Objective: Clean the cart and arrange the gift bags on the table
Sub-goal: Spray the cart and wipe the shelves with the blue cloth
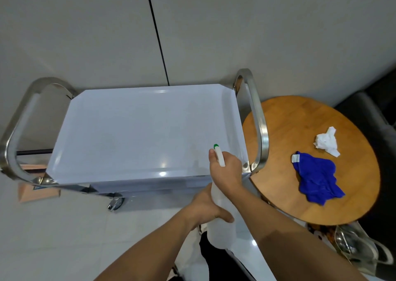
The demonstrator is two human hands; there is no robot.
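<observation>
Cart (137, 130): stands against the wall, its white top tray facing me, with a steel loop handle at each end. One caster (115, 203) shows below the near edge.

Spray bottle (220, 207): white, with a green-tipped nozzle, held at the tray's near right corner and pointed over the tray surface.

My right hand (226, 169): grips the bottle's head from above, fingers curled round the neck and clamped on it. Whether a finger lies on the trigger, I cannot tell.

My left hand (205, 210): holds the bottle's body lower down, thumb and fingers wrapped round it and clamped on it.

Table (278, 173): round, wooden, just beside the cart's right handle. On it lie a blue cloth (317, 182), crumpled, with a white label at one corner, and a crumpled white tissue (326, 141) near the cloth on its far side, the two apart.

Below the table's near edge, at the lower right, sits a clear bag (360, 246) with handles; its contents are indistinct.

Floor (64, 227): pale tiles. A light wooden block (38, 191) lies under the cart's left end.
</observation>
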